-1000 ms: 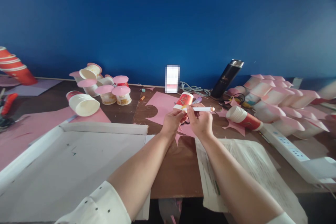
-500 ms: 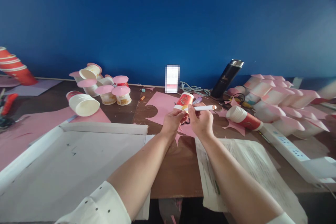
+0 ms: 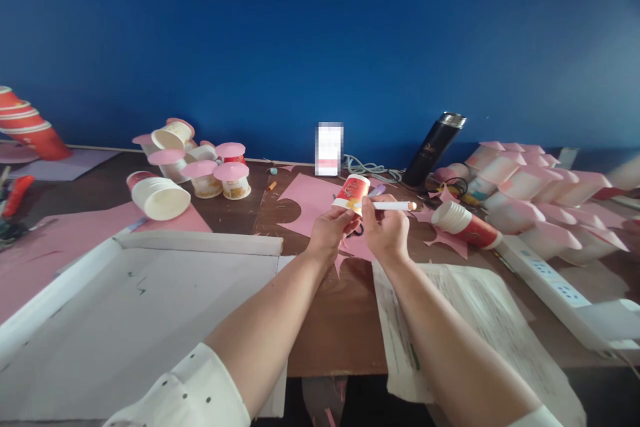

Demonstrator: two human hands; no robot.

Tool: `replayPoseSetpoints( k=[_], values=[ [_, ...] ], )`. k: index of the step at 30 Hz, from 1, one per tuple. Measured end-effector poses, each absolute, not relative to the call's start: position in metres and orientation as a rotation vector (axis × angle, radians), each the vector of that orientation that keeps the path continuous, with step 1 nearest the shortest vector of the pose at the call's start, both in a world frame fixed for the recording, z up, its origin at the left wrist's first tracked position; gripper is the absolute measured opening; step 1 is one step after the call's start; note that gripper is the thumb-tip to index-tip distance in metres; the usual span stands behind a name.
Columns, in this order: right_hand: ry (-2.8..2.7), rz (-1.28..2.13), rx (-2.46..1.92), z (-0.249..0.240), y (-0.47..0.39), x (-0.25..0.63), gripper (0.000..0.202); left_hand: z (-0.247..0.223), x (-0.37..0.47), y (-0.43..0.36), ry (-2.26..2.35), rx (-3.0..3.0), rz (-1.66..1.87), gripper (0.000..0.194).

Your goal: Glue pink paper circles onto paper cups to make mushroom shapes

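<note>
Cup (image 3: 353, 189) held by the left hand (image 3: 327, 235) above pink paper (image 3: 305, 203), no pink top in sight on it, white pen (image 3: 397, 206) pinched in the right hand (image 3: 390, 235), many pink-topped cups (image 3: 234, 188) on both sides, plain stacked cups (image 3: 473, 227) without tops.

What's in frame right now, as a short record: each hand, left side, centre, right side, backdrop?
left_hand: left hand holds red-and-white paper cup
right_hand: right hand grips white pen beside the cup; tip contact unclear
left_side: paper cups with pink discs, white box
centre: pink sheet with curved cut-outs, small orange piece
right_side: black flask, nested cups on their side, power strip
backdrop: blue wall
</note>
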State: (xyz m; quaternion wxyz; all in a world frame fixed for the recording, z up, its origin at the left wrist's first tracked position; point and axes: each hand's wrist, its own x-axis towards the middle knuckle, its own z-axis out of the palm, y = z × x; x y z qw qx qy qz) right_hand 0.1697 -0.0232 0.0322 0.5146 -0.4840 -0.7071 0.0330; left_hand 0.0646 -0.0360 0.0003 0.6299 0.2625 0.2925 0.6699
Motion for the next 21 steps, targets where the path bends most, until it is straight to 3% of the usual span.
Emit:
replayPoseSetpoints(
  k=[21],
  values=[
    [-1.519, 0.210, -1.107, 0.032, -0.021, 0.172, 0.027, 0.011, 0.063, -0.036, 0.637, 0.349, 1.549, 0.010]
  ],
)
